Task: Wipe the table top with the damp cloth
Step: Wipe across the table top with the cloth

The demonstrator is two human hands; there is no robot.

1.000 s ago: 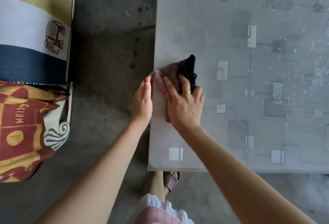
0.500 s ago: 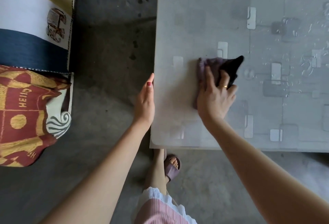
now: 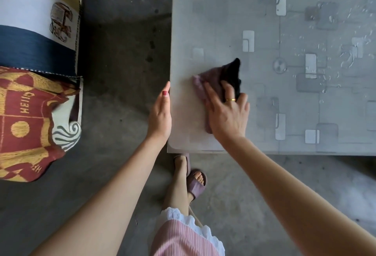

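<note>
A purple and black damp cloth [image 3: 221, 76] lies on the grey patterned table top [image 3: 284, 41], near its left edge and front corner. My right hand [image 3: 228, 111] presses flat on the cloth with straight, spread fingers and covers its near half. My left hand [image 3: 161, 113] rests upright against the table's left edge, fingers straight, holding nothing. Water drops glisten on the table's far right part.
A striped and patterned cushioned seat [image 3: 38, 52] stands at the left, across a strip of concrete floor [image 3: 122, 52]. My leg and a purple slipper [image 3: 196, 182] are by the table's front corner. The table's front edge runs along the lower right.
My right hand has slid the cloth back left toward the table's left edge, after sweeping it right half a second ago. My left hand stays at the edge.
</note>
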